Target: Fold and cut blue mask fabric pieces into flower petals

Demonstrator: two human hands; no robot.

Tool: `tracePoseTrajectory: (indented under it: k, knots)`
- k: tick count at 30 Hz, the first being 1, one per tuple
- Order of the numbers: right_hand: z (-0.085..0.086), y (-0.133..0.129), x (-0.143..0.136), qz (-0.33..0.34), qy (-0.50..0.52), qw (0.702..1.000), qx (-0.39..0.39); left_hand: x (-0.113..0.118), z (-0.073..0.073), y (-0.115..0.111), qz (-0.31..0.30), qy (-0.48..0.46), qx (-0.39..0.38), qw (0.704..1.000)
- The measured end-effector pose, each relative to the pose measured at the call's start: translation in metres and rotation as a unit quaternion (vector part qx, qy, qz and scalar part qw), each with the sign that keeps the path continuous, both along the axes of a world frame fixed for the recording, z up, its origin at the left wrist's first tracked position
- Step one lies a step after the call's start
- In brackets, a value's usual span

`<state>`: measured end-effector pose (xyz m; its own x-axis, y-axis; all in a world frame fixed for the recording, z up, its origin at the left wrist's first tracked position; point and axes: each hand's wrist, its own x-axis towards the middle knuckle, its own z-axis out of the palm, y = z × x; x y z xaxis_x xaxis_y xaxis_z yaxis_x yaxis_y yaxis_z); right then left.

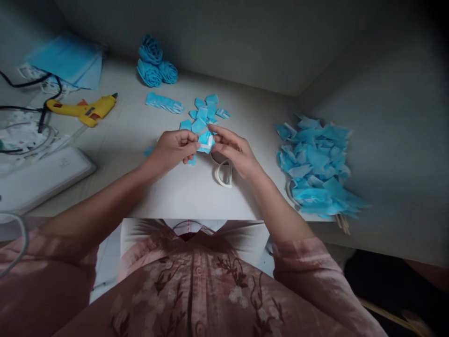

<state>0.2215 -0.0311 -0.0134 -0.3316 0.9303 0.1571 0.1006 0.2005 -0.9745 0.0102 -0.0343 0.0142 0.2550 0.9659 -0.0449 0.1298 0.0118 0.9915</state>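
Note:
Between my hands is a small blue piece (206, 142) with white folded edges. My left hand (178, 149) pinches its left side between thumb and fingers. On the right side my right hand (231, 147) touches the piece with its thumb and fingers, which are curved and partly apart. Several cut blue pieces (201, 113) lie on the table just beyond my hands. A pair of scissors with white handles (223, 174) rests below my right hand, its upper part hidden. Left of the loose pieces is a folded blue strip (164, 102).
Three blue fabric roses (150, 73) stand at the back. A yellow glue gun (84, 110), stacked blue masks (70, 61), cables and a white device (45, 175) occupy the left. A large heap of blue pieces (315, 159) covers the right end, with sticks (343, 223) protruding beneath.

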Motion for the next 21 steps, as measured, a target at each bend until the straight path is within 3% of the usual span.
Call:
tracePoseTrajectory:
  k: [5, 13, 21]
  knots:
    - [-0.0027, 0.0008, -0.0025, -0.019, 0.007, 1.000, -0.004, 0.0012, -0.0010, -0.0026, -0.029, 0.002, -0.005, 1.000]
    - [-0.0070, 0.0003, -0.0043, -0.041, -0.002, 0.999, -0.004, 0.0004, -0.0004, -0.0018, -0.024, -0.041, -0.008, 0.999]
    - [-0.0039, -0.0022, -0.0065, -0.046, 0.001, 0.999, 0.002, -0.0007, -0.0037, -0.0013, -0.056, 0.021, -0.022, 0.998]
